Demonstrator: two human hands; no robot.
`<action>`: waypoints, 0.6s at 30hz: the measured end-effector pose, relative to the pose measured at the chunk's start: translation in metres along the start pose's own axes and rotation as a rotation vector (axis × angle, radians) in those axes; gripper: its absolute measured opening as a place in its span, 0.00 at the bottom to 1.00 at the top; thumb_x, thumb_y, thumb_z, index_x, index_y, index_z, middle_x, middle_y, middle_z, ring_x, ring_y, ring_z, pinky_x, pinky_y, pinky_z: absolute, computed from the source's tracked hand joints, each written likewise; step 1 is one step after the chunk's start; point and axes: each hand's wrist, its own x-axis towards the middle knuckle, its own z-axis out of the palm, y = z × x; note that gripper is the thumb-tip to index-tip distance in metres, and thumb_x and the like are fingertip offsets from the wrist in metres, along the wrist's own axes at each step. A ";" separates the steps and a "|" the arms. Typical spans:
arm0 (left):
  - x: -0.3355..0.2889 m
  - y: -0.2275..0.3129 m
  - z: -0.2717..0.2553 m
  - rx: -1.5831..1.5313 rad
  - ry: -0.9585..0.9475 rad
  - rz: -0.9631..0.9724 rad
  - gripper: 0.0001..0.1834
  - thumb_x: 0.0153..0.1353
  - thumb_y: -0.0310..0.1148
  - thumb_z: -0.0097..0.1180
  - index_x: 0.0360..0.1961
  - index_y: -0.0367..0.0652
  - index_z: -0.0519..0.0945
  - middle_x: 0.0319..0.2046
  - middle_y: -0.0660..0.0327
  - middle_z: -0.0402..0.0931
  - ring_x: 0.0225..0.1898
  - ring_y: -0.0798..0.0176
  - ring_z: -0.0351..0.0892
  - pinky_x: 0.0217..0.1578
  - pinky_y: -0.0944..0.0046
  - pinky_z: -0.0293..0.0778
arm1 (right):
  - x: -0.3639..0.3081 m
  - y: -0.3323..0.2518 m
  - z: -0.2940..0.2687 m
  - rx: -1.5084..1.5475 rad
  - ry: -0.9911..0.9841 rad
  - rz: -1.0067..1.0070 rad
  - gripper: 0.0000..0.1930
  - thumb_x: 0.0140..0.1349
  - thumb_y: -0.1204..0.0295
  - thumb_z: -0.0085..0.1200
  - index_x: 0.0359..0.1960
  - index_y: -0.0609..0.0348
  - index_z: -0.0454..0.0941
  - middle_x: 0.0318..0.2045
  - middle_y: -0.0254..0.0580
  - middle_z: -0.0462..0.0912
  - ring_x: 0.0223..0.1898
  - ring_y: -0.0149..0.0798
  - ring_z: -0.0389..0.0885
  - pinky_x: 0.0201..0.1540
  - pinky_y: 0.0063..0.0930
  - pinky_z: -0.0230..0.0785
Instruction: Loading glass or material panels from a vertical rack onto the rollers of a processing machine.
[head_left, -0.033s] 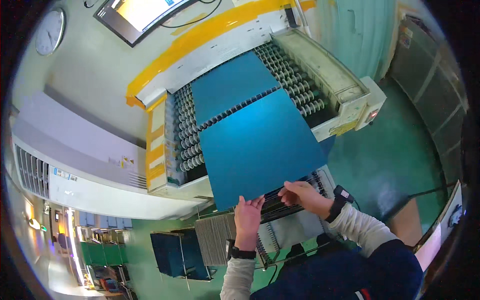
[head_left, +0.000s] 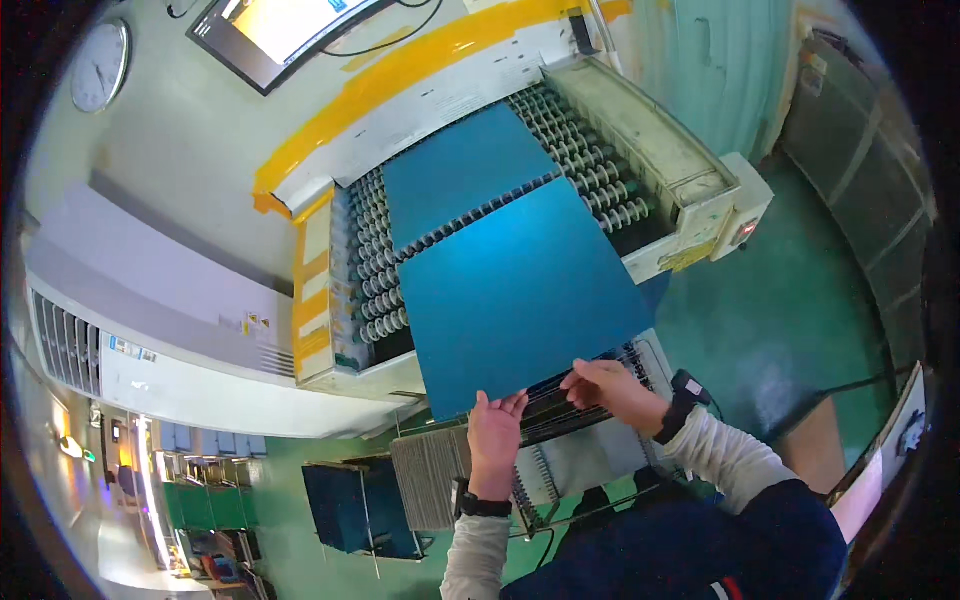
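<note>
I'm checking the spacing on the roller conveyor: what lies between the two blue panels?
In the head view, a narrow row of roller wheels shows between the far blue panel and the near blue panel.

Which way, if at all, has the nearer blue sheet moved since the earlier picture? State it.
No, no visible shift: the nearer blue sheet lies the same against the conveyor rollers beside it.

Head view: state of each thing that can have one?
Rollers: partly covered; turning or stopped, can't tell
Far blue panel: flat on the rollers
Near blue panel: flat, overhanging the rollers' near end
Wall screen: on
Left hand: fingers extended at near panel's edge
Right hand: fingers loosely bent, nothing visibly held
</note>
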 end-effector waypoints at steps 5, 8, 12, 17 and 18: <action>0.009 0.002 0.003 0.042 -0.059 0.047 0.18 0.71 0.45 0.42 0.50 0.41 0.69 0.43 0.53 0.74 0.48 0.49 0.75 0.54 0.48 0.69 | 0.000 -0.014 -0.039 0.037 0.082 -0.050 0.22 0.69 0.55 0.46 0.34 0.64 0.80 0.27 0.40 0.81 0.27 0.32 0.79 0.33 0.27 0.72; 0.014 0.002 0.006 0.023 -0.068 0.054 0.18 0.71 0.45 0.42 0.49 0.41 0.70 0.44 0.53 0.74 0.49 0.48 0.74 0.54 0.48 0.69 | 0.005 -0.026 -0.050 0.024 0.132 -0.102 0.22 0.69 0.55 0.46 0.32 0.63 0.80 0.25 0.40 0.81 0.25 0.32 0.79 0.31 0.26 0.72; 0.022 0.004 0.012 0.057 -0.087 0.065 0.17 0.70 0.44 0.44 0.49 0.42 0.70 0.44 0.54 0.74 0.50 0.48 0.73 0.53 0.49 0.69 | 0.014 -0.034 -0.053 0.023 0.078 -0.126 0.21 0.69 0.56 0.46 0.31 0.63 0.80 0.24 0.40 0.81 0.24 0.32 0.78 0.30 0.25 0.71; 0.027 0.009 0.017 0.097 -0.030 0.086 0.14 0.70 0.42 0.46 0.47 0.42 0.72 0.42 0.57 0.74 0.50 0.48 0.75 0.53 0.50 0.70 | 0.028 -0.035 -0.051 0.018 0.055 -0.112 0.21 0.69 0.56 0.46 0.31 0.63 0.80 0.23 0.40 0.81 0.24 0.32 0.78 0.30 0.25 0.70; 0.028 0.009 0.014 0.098 -0.024 0.088 0.14 0.70 0.42 0.46 0.47 0.42 0.72 0.42 0.57 0.74 0.50 0.48 0.75 0.53 0.50 0.70 | 0.031 -0.035 -0.048 0.034 0.055 -0.121 0.21 0.69 0.56 0.46 0.30 0.63 0.80 0.23 0.40 0.81 0.24 0.32 0.78 0.30 0.25 0.70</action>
